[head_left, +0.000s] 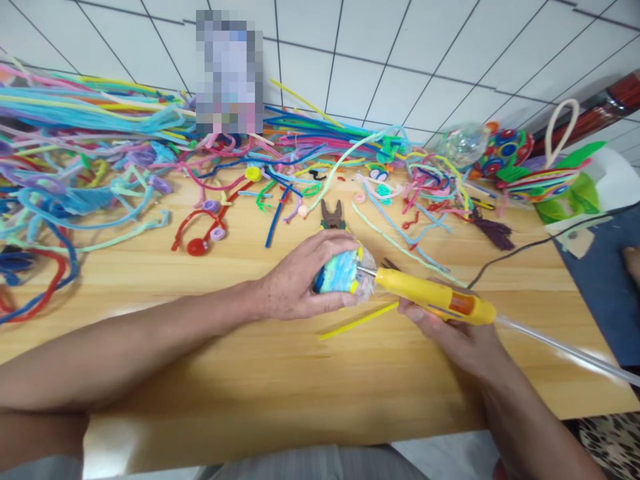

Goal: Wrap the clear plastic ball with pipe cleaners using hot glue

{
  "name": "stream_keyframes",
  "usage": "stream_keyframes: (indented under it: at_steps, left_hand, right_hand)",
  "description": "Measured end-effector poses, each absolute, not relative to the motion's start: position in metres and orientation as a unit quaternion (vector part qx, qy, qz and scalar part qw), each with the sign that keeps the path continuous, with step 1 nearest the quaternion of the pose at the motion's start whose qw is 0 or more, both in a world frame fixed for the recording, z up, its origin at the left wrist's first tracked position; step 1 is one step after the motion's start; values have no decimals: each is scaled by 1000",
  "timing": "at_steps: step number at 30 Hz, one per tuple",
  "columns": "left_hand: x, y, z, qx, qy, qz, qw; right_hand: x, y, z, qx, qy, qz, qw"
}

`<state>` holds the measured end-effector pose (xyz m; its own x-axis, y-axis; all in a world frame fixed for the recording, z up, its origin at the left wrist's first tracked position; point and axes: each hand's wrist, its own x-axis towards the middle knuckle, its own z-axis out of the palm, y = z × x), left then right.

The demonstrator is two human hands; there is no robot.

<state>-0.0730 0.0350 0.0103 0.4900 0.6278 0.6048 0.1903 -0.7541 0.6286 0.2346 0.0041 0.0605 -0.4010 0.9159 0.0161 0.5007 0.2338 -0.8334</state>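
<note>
I have the left hand (295,277) back upward, its fingers (341,241) curved over the far side of the grip and the thumb (327,305) lying along the near side, so the hold is closed. Behind those fingers the left wrist (256,299) runs nearly straight into the left forearm (150,353), which slants back to the lower left. To the right of the left fingers, and slightly nearer me, I have the right hand (457,340) closed too, with one digit pointing toward them; its other fingers are mostly hidden. Behind it the right forearm (535,413) angles down to the lower right. My hands do not touch.
</note>
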Motion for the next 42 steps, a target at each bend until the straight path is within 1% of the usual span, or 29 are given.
stream_keyframes:
  at_steps: [5, 13, 29, 42]
  left_hand:
    - [-73, 35, 8, 822, 246, 444, 257]
    - [-72, 35, 11, 824, 244, 444, 253]
    - [-73, 36, 12, 824, 248, 440, 256]
    - [-74, 36, 12, 827, 245, 438, 255]
  right_hand:
    - [235, 4, 58, -471, -747, 391, 260]
    - [234, 3, 59, -480, -725, 422, 259]
    - [229, 3, 66, -469, -732, 417, 266]
    - [233, 1, 62, -486, -730, 411, 249]
